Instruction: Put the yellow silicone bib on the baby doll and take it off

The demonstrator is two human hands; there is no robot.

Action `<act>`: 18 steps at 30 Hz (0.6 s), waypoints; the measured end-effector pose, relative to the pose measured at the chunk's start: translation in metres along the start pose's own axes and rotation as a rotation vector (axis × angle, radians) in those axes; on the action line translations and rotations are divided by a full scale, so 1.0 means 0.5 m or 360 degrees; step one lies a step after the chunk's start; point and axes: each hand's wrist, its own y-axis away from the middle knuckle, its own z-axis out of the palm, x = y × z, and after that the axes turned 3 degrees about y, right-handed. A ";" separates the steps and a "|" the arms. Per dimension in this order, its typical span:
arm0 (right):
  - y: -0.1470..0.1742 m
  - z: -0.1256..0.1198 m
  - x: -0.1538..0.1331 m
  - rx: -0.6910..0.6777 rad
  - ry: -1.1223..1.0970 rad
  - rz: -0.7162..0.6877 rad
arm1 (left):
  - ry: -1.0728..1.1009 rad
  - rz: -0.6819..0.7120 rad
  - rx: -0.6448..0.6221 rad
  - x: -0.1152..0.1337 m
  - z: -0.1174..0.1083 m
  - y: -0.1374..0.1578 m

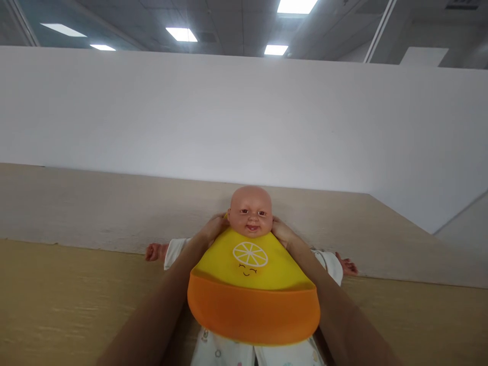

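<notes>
Rising beyond the two hands, a smooth white wall (236,112) takes up most of what I see, with dim ceiling lights (181,34) showing over its top, blurred by glare. Below and to either side of the grip spreads a tan surface (76,300), faintly streaked, and behind the hands runs a paler, matte beige strip (95,203). Between the hands is the doll (250,203), facing the person, its bald head smooth and rounded, its white-sleeved arms stretched out past both wrists; its torso is covered, and its printed white trousers (224,351) are cut off low down. Hanging down from between the hands, over the doll's chest, is the bib (217,259), smooth and rubbery-looking, yellow and roughly triangular, with a curved orange pocket (253,310) along the bottom. The left hand (215,226) and the right hand (281,230) sit at either side of the neck, by the bib's upper corners; their fingers vanish behind it, so I cannot tell how tightly they are closed. Smallest, just below the grip, is a white citrus-slice print (250,253).
</notes>
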 end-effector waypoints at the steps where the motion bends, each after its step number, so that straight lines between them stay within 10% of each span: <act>1: 0.000 -0.001 0.001 0.0004 0.0001 0.0000 | -0.0030 0.0017 0.0030 -0.001 -0.001 -0.002; 18: -0.036 -0.002 0.036 -0.0082 -0.0113 0.0157 | 0.0039 0.0048 0.0026 -0.006 -0.009 -0.008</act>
